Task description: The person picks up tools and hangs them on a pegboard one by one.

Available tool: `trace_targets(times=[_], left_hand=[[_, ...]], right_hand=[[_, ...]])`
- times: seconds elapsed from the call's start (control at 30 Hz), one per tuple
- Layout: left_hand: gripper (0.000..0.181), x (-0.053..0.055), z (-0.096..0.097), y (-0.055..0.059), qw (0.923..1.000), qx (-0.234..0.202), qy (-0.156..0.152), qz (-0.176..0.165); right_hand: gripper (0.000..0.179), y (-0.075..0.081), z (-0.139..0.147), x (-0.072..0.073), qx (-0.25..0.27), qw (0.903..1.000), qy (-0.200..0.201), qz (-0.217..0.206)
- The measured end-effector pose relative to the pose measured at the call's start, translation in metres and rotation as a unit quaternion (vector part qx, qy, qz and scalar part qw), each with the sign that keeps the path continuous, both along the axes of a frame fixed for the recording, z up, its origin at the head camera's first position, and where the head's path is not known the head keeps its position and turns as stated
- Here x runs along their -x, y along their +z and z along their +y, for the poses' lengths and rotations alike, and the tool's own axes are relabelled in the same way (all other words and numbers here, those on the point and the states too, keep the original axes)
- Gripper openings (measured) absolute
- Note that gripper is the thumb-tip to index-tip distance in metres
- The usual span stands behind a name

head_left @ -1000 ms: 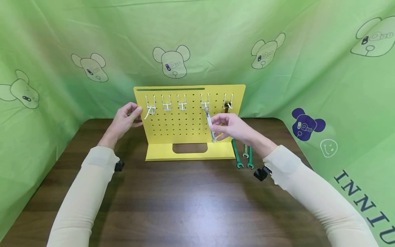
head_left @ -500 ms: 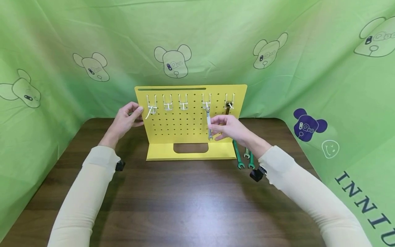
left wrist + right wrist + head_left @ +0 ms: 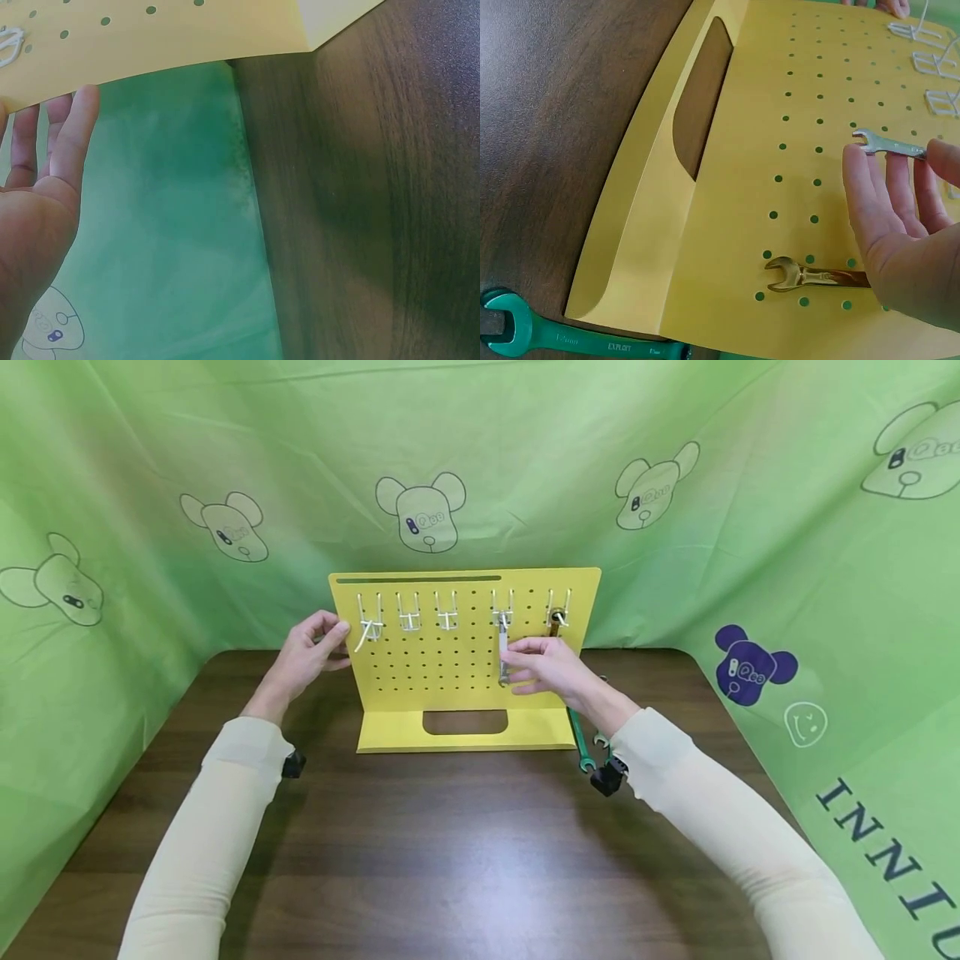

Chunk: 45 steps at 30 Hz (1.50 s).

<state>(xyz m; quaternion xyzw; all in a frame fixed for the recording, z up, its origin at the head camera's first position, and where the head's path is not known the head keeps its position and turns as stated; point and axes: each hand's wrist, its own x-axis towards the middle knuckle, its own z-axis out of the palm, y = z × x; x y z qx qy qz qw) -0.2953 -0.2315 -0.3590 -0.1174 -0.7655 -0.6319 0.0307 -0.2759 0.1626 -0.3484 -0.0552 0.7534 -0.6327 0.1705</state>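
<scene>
A yellow pegboard [image 3: 442, 681] stands upright on the table. My left hand [image 3: 303, 647] grips its left edge, thumb on the front face and the other fingers behind. In the right wrist view, my right hand [image 3: 915, 217] pinches a small silver wrench [image 3: 892, 145] between thumb and fingers. Seen from the head, the wrench hangs nearly vertical, its upper end right at a white wire hook [image 3: 502, 602] and its open jaw pointing down. To the right, a gold-coloured wrench [image 3: 817, 277] hangs on the rightmost hook, partly covered by my right hand.
Several more white hooks [image 3: 408, 614] line the left half of the board. Green wrenches [image 3: 579, 739] lie on the dark wooden table [image 3: 450, 843] by the board's right foot, partly hidden by my right arm. A green printed curtain [image 3: 525, 468] surrounds the table.
My right hand has moved the silver wrench slightly left and up, bringing its upper end to the hook and its shaft closer to vertical. My left hand keeps its place on the board.
</scene>
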Motion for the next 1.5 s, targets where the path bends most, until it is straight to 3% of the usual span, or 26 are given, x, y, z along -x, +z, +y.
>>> trace_targets(times=[0.33, 0.7, 0.9, 1.13, 1.3, 1.5], left_hand=[[0.033, 0.001, 0.000, -0.001, 1.0000, -0.008, -0.004, 0.000], [0.030, 0.001, 0.000, 0.000, 1.0000, -0.007, -0.003, -0.001], [0.029, -0.001, 0.000, 0.001, 1.0000, -0.005, -0.001, -0.001], [0.032, -0.002, 0.000, 0.003, 1.0000, -0.001, -0.002, 0.000], [0.031, -0.001, 0.000, 0.004, 1.0000, 0.000, -0.003, 0.001], [0.030, -0.001, 0.000, 0.001, 0.9999, -0.009, -0.006, -0.003]], right_hand=[[0.043, -0.003, 0.002, 0.005, 0.005, 0.9996, -0.008, -0.026], [0.043, -0.003, 0.013, -0.003, 0.008, 0.9988, 0.026, -0.041], [0.049, 0.001, 0.037, -0.009, -0.018, 0.9975, 0.059, -0.034], [0.052, -0.001, 0.084, -0.011, -0.041, 0.9981, 0.028, -0.037], [0.054, -0.015, 0.122, -0.011, -0.060, 0.9970, -0.008, -0.049], [0.073, -0.048, 0.157, -0.016, -0.114, 0.9899, -0.021, -0.083]])
